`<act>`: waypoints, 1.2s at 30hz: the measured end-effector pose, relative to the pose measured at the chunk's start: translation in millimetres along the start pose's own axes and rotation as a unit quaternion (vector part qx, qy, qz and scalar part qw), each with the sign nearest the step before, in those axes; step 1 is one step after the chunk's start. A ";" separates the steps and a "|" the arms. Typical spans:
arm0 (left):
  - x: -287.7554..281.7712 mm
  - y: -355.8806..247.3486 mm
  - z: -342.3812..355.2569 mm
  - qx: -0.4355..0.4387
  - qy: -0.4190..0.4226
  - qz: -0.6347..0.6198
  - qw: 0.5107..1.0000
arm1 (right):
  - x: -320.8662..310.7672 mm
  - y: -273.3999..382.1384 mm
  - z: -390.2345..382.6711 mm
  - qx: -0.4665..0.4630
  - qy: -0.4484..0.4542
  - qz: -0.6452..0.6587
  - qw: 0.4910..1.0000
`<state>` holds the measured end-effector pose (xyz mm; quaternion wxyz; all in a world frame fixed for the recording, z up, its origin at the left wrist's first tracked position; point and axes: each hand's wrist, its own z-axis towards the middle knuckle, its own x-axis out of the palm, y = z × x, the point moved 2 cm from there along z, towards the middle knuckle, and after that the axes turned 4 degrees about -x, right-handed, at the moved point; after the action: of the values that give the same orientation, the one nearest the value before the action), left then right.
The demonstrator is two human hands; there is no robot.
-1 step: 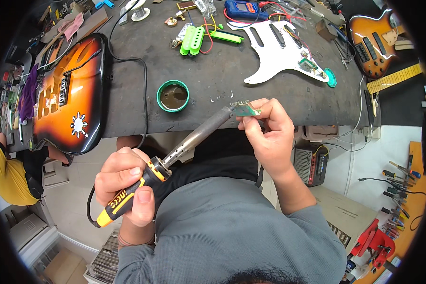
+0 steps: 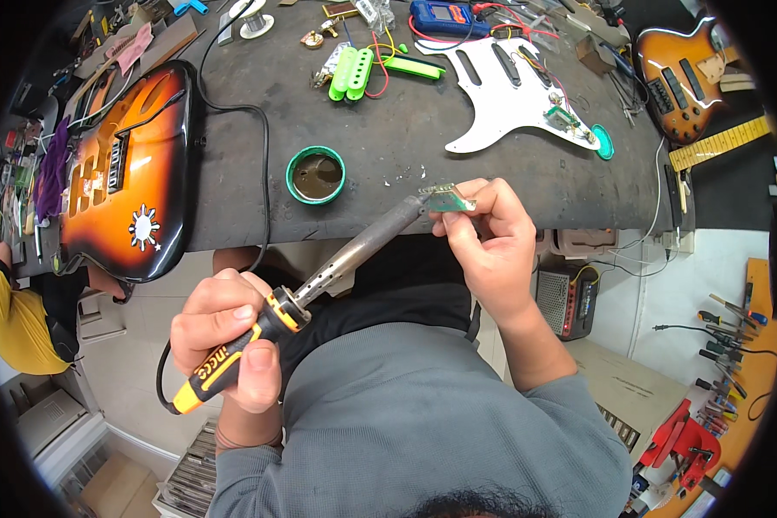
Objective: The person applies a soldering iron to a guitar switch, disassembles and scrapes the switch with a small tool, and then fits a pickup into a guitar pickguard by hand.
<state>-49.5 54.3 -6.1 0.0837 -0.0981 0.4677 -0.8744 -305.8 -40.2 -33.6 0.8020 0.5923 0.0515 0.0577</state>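
A soldering iron (image 2: 337,268) with a black and yellow handle is gripped in my left hand (image 2: 226,332). Its metal barrel slants up and to the right, and the far end meets the edge of a small green circuit board (image 2: 445,202). My right hand (image 2: 495,242) pinches that board by its right side between thumb and fingers, in front of the table edge. A row of metal contacts runs along the board's top edge. Left of it stands a round green tin (image 2: 340,179) with brown paste inside.
A sunburst guitar body (image 2: 138,181) lies at the left, a black cable (image 2: 266,173) beside it. A white pickguard (image 2: 492,104), green pickup covers (image 2: 350,73) and a blue multimeter (image 2: 445,17) are farther back. A second guitar (image 2: 678,78) rests at the right. A person in yellow (image 2: 24,319) is at far left.
My left hand and the iron's handle have shifted very slightly to the left. The circuit board and my right hand look almost unmoved.
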 end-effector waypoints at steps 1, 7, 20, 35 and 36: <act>-0.2 -0.1 0.1 -0.003 -0.017 -0.024 1.000 | 0.1 0.3 0.9 0.023 0.004 0.032 0.999; -2.3 4.6 3.6 -0.039 -0.070 -0.101 0.992 | -2.5 -7.9 0.1 0.036 0.042 0.188 0.981; -4.4 5.6 -2.7 -0.102 -0.091 -0.112 0.984 | 0.3 -4.2 0.6 0.032 0.043 0.192 0.980; 3.7 13.9 -3.5 -0.067 -0.079 -0.111 0.988 | -0.7 -2.0 1.0 0.056 0.036 0.197 0.978; 3.7 14.3 -4.1 -0.063 -0.078 -0.112 0.989 | -1.1 -2.0 1.0 0.053 0.036 0.199 0.978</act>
<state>-53.3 48.8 -19.9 0.0154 -0.2232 0.4995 -0.8369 -306.6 -41.8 -35.2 0.7393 0.6302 -0.0351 0.2345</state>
